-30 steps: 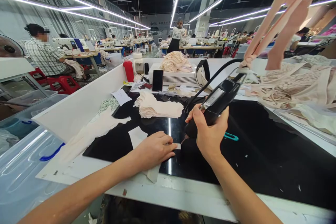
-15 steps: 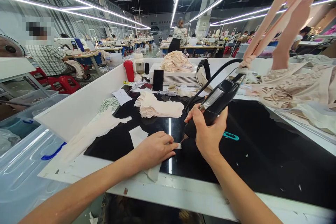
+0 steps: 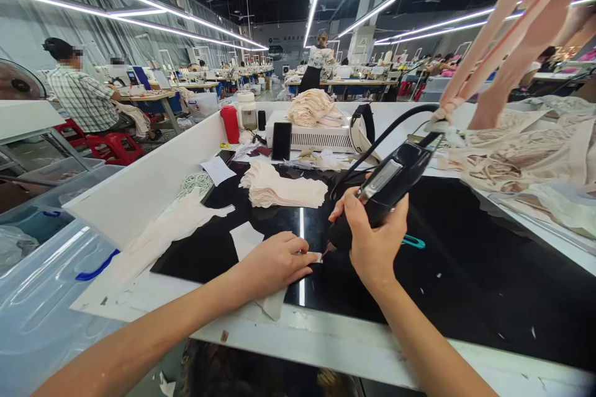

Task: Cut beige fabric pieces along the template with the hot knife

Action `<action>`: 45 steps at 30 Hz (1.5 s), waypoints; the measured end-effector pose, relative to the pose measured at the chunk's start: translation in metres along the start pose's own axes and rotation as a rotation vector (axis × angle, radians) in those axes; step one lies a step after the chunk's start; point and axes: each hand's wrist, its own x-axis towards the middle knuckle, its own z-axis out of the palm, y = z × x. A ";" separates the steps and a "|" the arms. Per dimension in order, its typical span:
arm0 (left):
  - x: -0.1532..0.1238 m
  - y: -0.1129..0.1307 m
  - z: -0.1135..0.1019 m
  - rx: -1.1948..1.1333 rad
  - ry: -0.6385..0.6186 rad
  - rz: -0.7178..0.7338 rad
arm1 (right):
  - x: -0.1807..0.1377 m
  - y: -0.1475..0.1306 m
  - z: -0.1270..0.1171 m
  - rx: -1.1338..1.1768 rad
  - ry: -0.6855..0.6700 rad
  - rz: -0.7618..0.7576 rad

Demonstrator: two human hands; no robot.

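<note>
My right hand (image 3: 376, 239) is wrapped round a black corded power tool (image 3: 395, 177) with a pale panel on its side. Its thin copper-coloured tip (image 3: 328, 249) points down-left and meets or nearly meets the end of a small white strip (image 3: 317, 257). My left hand (image 3: 274, 263) lies palm down on the black board (image 3: 465, 273), fingers stretched out, the index fingertip pressing on that strip. Most of the strip is hidden under the fingers. A white fabric piece (image 3: 246, 240) lies behind my left hand, and another pale piece (image 3: 274, 305) sticks out beneath it.
A stack of cream fabric pieces (image 3: 286, 186) lies on the board. Near my right hand is a teal snipper-like tool (image 3: 413, 242). Fabric strips (image 3: 493, 37) hang down to the tool's cord. Behind stand a phone (image 3: 281, 141), a red cup (image 3: 230, 124) and a white vented box (image 3: 316, 136).
The power tool and my right hand have shifted very slightly right, the tip still by the strip's end. My left hand stays in nearly the same place.
</note>
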 end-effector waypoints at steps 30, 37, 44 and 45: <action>-0.024 0.008 0.003 -0.013 0.170 -0.072 | -0.003 -0.005 -0.006 -0.002 0.035 -0.008; -0.024 0.011 0.009 -0.008 0.225 -0.083 | 0.002 -0.011 0.008 0.056 0.061 0.023; -0.023 0.011 0.012 0.004 0.285 -0.091 | -0.002 -0.002 0.021 0.079 0.008 0.017; -0.023 0.011 0.012 0.006 0.289 -0.094 | -0.003 -0.001 0.021 0.078 0.006 0.018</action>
